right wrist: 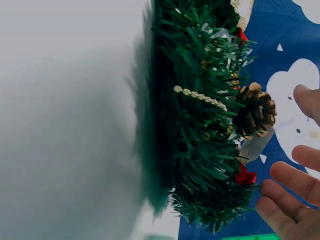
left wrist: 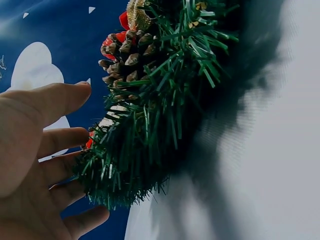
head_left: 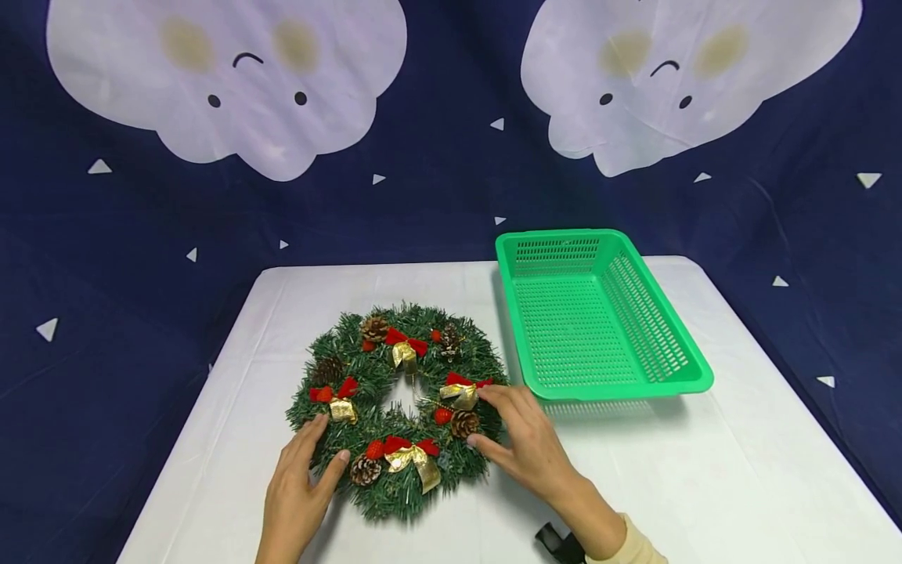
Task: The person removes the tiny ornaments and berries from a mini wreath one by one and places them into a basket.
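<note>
A green tinsel wreath [head_left: 451, 462] lies flat on the white table, trimmed with red and gold bows [head_left: 412, 462], pine cones [head_left: 365, 470] and red berries. At its lower left side is my left hand [head_left: 294, 489], fingers spread and nearly straight; in the left wrist view the fingertips reach the tinsel's edge. My right hand [head_left: 528, 439] hovers over the right side, near a bow and a pine cone [right wrist: 256, 110]. Its fingers are loosely extended, and the right wrist view shows them beside the wreath, gripping nothing. Whether either hand touches it firmly is unclear.
An open green plastic basket [head_left: 687, 384] with perforated walls stands at the back right of the white table [head_left: 705, 486]. A black object [head_left: 560, 542] shows beneath the right wrist. Behind the table hangs a dark blue cloth [head_left: 451, 211] with white clouds and triangles.
</note>
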A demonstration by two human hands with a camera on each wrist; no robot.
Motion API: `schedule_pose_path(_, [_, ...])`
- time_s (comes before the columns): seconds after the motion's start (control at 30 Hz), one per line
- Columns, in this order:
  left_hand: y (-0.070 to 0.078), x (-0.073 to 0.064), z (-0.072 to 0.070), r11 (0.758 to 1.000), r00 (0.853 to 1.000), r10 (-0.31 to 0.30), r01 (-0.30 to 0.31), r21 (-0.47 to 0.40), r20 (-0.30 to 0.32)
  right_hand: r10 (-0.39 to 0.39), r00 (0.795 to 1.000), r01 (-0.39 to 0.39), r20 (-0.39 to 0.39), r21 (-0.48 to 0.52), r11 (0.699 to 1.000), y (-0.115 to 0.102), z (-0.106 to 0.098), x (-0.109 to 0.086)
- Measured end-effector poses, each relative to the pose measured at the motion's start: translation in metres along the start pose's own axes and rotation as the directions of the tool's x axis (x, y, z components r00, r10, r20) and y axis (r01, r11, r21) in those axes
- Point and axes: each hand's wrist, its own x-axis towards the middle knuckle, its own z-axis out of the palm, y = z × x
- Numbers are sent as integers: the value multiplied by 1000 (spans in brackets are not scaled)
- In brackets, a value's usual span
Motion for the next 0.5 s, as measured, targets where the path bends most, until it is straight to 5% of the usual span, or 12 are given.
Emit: schedule_pose_path(0.5, [-4,0,4,1000,1000,17,-17,5,-25,-5,1000,5,-5,11,1000,-2,14,-4])
